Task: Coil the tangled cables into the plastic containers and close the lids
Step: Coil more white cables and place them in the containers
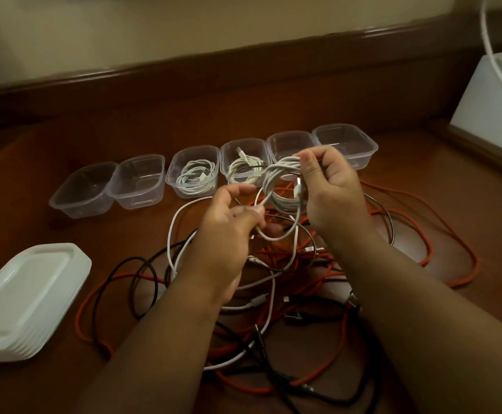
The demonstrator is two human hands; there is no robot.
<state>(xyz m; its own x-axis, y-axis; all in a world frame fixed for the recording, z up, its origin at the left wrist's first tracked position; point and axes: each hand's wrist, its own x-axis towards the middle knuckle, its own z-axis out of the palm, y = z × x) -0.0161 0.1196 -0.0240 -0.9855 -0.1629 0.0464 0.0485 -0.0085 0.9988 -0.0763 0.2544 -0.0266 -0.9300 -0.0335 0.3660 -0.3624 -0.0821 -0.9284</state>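
Above the desk my right hand point(331, 186) grips a coiled white cable point(282, 186). My left hand point(228, 225) pinches the loose end of that same cable near its plug. A tangle of orange, black and white cables point(303, 294) lies on the wooden desk under my hands. Several clear plastic containers stand in a row behind. The third from the left point(194, 174) and the fourth point(243, 162) each hold a coiled white cable. The two on the left point(85, 189) and the two on the right point(345, 141) hold nothing.
A stack of white lids point(25, 297) sits at the front left of the desk. A white box point(494, 94) with a white cord running up from it stands at the far right. The wall and a wooden ledge run along the back.
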